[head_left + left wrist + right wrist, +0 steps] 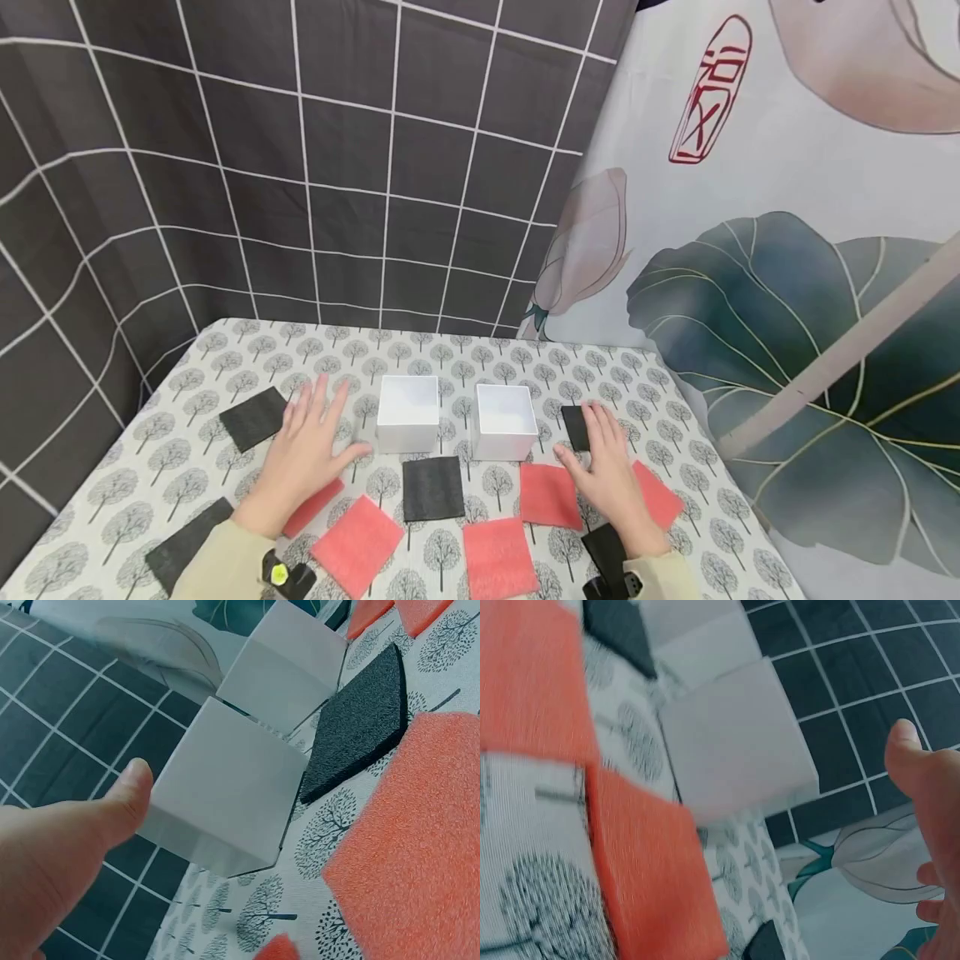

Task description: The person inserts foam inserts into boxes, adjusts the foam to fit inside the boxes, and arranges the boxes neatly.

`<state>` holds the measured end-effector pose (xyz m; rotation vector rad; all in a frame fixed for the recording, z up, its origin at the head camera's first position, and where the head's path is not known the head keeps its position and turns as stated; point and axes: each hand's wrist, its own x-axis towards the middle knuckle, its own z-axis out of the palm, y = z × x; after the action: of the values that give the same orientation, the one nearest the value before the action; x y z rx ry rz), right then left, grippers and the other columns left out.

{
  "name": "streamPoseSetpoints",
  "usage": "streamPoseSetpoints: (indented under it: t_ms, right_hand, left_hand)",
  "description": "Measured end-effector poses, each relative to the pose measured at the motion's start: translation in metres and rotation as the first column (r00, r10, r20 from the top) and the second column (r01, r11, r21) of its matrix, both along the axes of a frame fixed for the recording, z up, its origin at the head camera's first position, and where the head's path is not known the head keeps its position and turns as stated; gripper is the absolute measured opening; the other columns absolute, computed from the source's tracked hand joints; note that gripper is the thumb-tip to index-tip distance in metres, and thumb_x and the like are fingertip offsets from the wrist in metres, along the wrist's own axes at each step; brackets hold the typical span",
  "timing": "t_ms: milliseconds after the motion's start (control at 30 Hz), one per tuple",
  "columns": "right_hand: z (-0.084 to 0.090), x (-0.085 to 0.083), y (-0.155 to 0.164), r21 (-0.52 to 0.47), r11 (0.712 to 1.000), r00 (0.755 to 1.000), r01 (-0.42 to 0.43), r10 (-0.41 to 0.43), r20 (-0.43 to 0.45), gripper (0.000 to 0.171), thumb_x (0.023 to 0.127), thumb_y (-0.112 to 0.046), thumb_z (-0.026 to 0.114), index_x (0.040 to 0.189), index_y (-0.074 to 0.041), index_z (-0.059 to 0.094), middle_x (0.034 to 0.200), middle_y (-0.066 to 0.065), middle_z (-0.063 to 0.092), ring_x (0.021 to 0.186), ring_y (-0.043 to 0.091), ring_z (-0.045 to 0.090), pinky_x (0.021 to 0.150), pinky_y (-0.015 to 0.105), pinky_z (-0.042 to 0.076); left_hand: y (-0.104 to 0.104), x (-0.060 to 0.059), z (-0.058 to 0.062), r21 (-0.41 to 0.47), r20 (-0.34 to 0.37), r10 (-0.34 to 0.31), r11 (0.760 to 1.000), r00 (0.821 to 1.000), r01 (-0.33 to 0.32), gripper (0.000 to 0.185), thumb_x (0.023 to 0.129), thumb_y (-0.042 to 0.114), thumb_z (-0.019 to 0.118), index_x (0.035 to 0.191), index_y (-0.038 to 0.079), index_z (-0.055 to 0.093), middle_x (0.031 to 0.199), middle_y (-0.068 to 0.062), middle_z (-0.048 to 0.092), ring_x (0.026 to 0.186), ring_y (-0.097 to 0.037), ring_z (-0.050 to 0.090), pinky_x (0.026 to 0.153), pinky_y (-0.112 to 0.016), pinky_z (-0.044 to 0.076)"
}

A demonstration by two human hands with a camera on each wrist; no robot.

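My left hand [303, 450] is spread over the left of the table, fingers straight, holding nothing. It partly covers a red foam square [313, 507], and a black foam square [253, 418] lies by its fingertips. On the right, my right hand [611, 475] is also spread and holds nothing. Under or beside it lie a black square [575, 427] and red squares [658, 495] [550, 496], some partly hidden. Two white open-topped boxes [407, 414] [506, 422] stand between the hands. In the left wrist view, the thumb [124, 802] is apart from the nearer box [225, 787].
Nearer the front lie a black square [433, 488] and red squares [357, 546] [500, 558]. Another black square [187, 542] is by the left sleeve, one more [606, 550] by the right wrist. A dark grid curtain [337, 167] hangs behind the tree-print tablecloth [442, 550].
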<state>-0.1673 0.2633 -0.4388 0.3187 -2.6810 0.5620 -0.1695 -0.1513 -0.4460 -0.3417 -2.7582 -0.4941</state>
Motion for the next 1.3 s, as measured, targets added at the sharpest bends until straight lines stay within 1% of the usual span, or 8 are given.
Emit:
streamPoseSetpoints:
  t_ms: [100,267,400,567,633,933,1133,1300]
  right_hand:
    - [0.001,0.002,-0.003,-0.116,0.992,0.999,-0.046,0.049,0.018,0.072,0.087,-0.033,0.064,0.144,-0.005,0.029,0.147,0.017,0.029,0.133,0.043,0.018,0.097,0.071,0.022]
    - [0.002,0.008,-0.009,-0.215,0.972,0.993,-0.096,0.108,0.047,0.065,0.087,-0.026,0.065,0.142,-0.008,0.035,0.143,0.014,0.036,0.130,0.037,0.026,0.096,0.067,0.030]
    - [0.003,0.014,-0.016,-0.265,0.958,0.987,-0.106,0.134,0.089,0.066,0.087,-0.028,0.065,0.143,-0.014,0.034,0.142,0.013,0.038,0.129,0.035,0.031,0.097,0.066,0.031]
    - [0.001,0.020,-0.023,-0.356,0.927,0.973,-0.120,0.181,0.144,0.071,0.087,-0.030,0.065,0.146,-0.018,0.028,0.145,0.009,0.036,0.129,0.033,0.034,0.101,0.059,0.031]
    - [0.001,0.023,-0.026,-0.378,0.915,0.966,-0.139,0.210,0.152,0.073,0.086,-0.029,0.067,0.146,-0.017,0.028,0.145,0.009,0.037,0.128,0.032,0.037,0.101,0.053,0.035]
    - [-0.005,0.036,-0.036,-0.342,0.914,0.935,-0.217,0.295,0.195,0.058,0.081,-0.028,0.071,0.130,-0.005,0.048,0.121,0.005,0.057,0.113,0.024,0.051,0.094,0.049,0.043]
    - [-0.014,0.046,-0.038,-0.222,0.934,0.912,-0.279,0.330,0.243,0.056,0.079,-0.035,0.072,0.123,-0.008,0.052,0.120,0.000,0.055,0.115,0.024,0.050,0.095,0.050,0.042]
    - [-0.021,0.053,-0.039,-0.121,0.912,0.872,-0.392,0.410,0.268,0.067,0.075,-0.040,0.074,0.127,-0.006,0.047,0.122,0.001,0.051,0.113,0.021,0.049,0.093,0.047,0.045]
  left_hand:
    - [0.004,-0.003,-0.001,0.052,-0.003,-0.013,0.999,1.000,0.013,0.099,0.078,0.059,0.062,0.150,0.013,0.012,0.149,-0.026,0.018,0.132,-0.048,0.020,0.100,-0.066,0.024]
    - [0.010,-0.010,-0.003,0.149,0.015,-0.022,0.989,1.000,0.019,0.102,0.075,0.054,0.068,0.149,0.012,0.013,0.147,-0.021,0.025,0.127,-0.046,0.030,0.087,-0.068,0.038]
    - [0.014,-0.015,-0.002,0.249,0.080,-0.054,0.968,0.995,0.033,0.103,0.075,0.055,0.069,0.150,0.013,0.011,0.149,-0.022,0.019,0.129,-0.047,0.026,0.088,-0.071,0.035]
    - [0.019,-0.020,-0.007,0.410,0.189,-0.103,0.912,0.977,0.017,0.103,0.075,0.051,0.070,0.149,0.012,0.010,0.150,-0.023,0.013,0.132,-0.047,0.018,0.096,-0.070,0.023]
    - [0.020,-0.023,-0.009,0.455,0.205,-0.116,0.890,0.972,0.010,0.102,0.075,0.049,0.071,0.149,0.011,0.012,0.150,-0.023,0.014,0.132,-0.047,0.019,0.098,-0.069,0.022]
    - [0.026,-0.035,-0.018,0.585,0.190,-0.183,0.810,0.965,0.039,0.100,0.072,0.038,0.078,0.147,0.012,0.018,0.150,-0.021,0.020,0.133,-0.043,0.021,0.102,-0.065,0.021]
    - [0.028,-0.042,-0.027,0.650,0.240,-0.204,0.760,0.949,-0.002,0.104,0.069,0.038,0.080,0.148,0.016,0.016,0.149,-0.023,0.020,0.134,-0.042,0.021,0.103,-0.063,0.022]
    - [0.028,-0.049,-0.034,0.716,0.268,-0.243,0.698,0.932,-0.024,0.104,0.070,0.032,0.081,0.147,0.013,0.014,0.148,-0.026,0.017,0.134,-0.042,0.020,0.107,-0.053,0.023]
